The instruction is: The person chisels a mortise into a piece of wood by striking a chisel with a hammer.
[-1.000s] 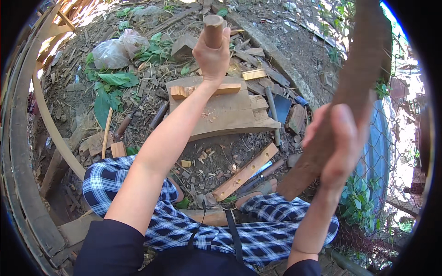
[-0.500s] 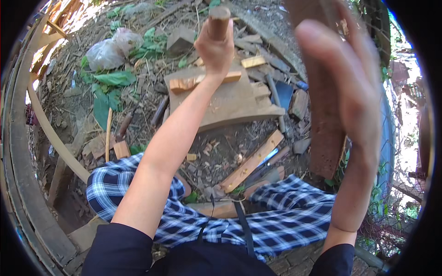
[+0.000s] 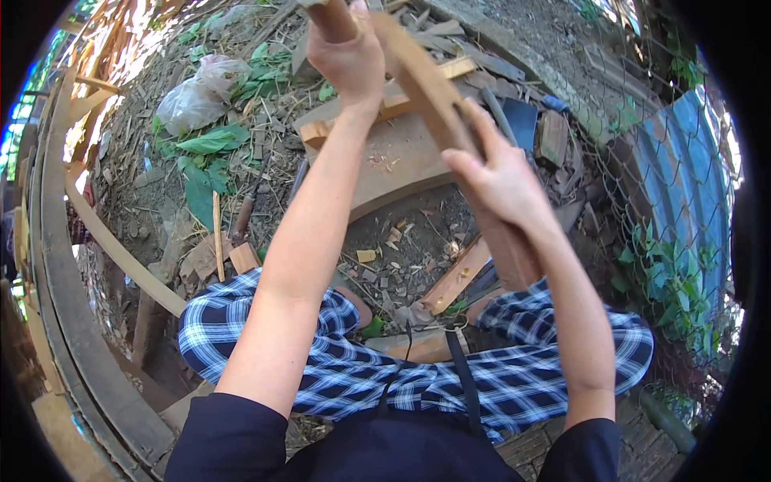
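High in the view, my left hand (image 3: 353, 72) is closed around a thick round wooden handle (image 3: 333, 22); whatever sits at its far end is out of sight. My right hand (image 3: 510, 185) grips the edge of a long brown wooden plank (image 3: 434, 92), thumb on one side and fingers on the other. The plank slants from near my left hand down toward my right knee. Behind it on the ground lies a broad wooden slab (image 3: 393, 173) with chips on top. A lighter wood strip (image 3: 315, 132) rests along the slab's far edge, partly hidden by my left forearm.
A pale board (image 3: 458, 277) with holes lies between my legs. A plastic bag (image 3: 201, 95) and green leaves (image 3: 213, 140) are at the left, by long curved boards (image 3: 120, 265). At the right stand wire fencing and a blue corrugated sheet (image 3: 683, 169).
The plank has swung from the far right to the middle, its top now near my left hand. My right hand moved left with it. My left hand, still on the handle, shifted slightly left and up.
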Motion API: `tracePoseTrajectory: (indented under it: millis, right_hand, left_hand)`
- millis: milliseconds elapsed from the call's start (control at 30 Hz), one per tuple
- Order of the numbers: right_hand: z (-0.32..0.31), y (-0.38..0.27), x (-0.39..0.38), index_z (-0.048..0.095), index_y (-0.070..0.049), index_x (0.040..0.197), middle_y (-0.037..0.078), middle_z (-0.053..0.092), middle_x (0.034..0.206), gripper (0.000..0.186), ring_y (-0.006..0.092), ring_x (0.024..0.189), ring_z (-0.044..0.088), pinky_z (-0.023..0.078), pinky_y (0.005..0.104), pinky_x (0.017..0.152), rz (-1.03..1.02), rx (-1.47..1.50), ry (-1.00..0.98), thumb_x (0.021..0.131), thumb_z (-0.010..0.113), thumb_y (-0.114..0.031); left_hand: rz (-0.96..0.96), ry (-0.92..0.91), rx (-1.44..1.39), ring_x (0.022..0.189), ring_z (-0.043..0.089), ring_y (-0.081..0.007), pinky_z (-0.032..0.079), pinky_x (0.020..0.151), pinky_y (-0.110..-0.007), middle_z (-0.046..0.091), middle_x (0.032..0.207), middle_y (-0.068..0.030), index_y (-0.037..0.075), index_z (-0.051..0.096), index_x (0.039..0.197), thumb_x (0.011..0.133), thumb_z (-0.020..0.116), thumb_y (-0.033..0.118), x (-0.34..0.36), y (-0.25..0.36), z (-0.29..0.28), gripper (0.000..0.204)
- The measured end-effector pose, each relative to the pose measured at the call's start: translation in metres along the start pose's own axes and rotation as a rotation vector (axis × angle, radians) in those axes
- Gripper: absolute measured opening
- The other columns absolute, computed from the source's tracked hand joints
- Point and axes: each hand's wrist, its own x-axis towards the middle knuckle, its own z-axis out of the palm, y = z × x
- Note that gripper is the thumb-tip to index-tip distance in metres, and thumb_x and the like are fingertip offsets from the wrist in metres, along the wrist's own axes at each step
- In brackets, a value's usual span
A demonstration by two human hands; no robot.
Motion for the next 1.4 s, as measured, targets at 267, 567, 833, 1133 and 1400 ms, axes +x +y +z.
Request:
tracePoseTrajectory:
  millis: [267,567,833,1133,1400]
  right_hand:
    - [0.036,0.015,-0.011,0.023,-0.021,0.161,0.035,0.067,0.112,0.086,0.0519,0.108,0.065,0.050,0.0539,0.098,0.133,-0.087,-0.105,0.088,0.062,-0.043]
    - [0.033,0.020,-0.014,0.022,-0.022,0.161,0.034,0.066,0.119,0.087,0.0514,0.113,0.063,0.048,0.0521,0.102,0.127,-0.081,-0.098,0.087,0.063,-0.044]
    - [0.045,0.016,-0.012,0.022,-0.021,0.160,0.035,0.068,0.113,0.088,0.0531,0.108,0.064,0.050,0.0546,0.098,0.135,-0.152,-0.063,0.087,0.063,-0.047]
    - [0.062,0.018,-0.019,0.018,-0.020,0.161,0.033,0.070,0.100,0.088,0.0539,0.097,0.067,0.052,0.0578,0.089,0.081,-0.165,0.029,0.089,0.064,-0.043]
    - [0.068,0.014,-0.020,0.018,-0.021,0.161,0.033,0.070,0.100,0.089,0.0531,0.097,0.067,0.053,0.0573,0.090,0.098,-0.171,0.023,0.088,0.064,-0.043]
  left_hand:
    - [0.324,-0.095,-0.068,0.066,0.066,-0.0196,0.050,0.064,-0.034,0.068,0.076,-0.0098,0.002,0.069,0.098,0.086,0.076,0.008,-0.009,0.007,0.033,0.016]
    - [0.267,-0.325,0.408,0.072,0.068,-0.0381,0.051,0.061,-0.045,0.066,0.074,-0.0165,0.013,0.061,0.094,0.075,0.075,0.007,-0.044,0.030,0.046,0.025]
    - [0.132,-0.156,0.122,0.069,0.070,-0.0261,0.052,0.064,-0.038,0.068,0.071,-0.0115,0.004,0.067,0.092,0.087,0.077,0.019,-0.023,0.028,0.043,0.019]
    - [-0.385,0.195,-0.210,0.041,0.044,-0.0093,0.036,0.039,-0.028,0.047,0.057,0.0035,0.012,0.053,0.081,0.092,0.076,0.027,0.089,0.051,-0.025,0.030]
    - [-0.354,0.092,-0.204,0.042,0.045,-0.0086,0.036,0.038,-0.027,0.047,0.057,0.0041,0.010,0.053,0.080,0.094,0.075,0.028,0.045,0.007,-0.021,0.031]
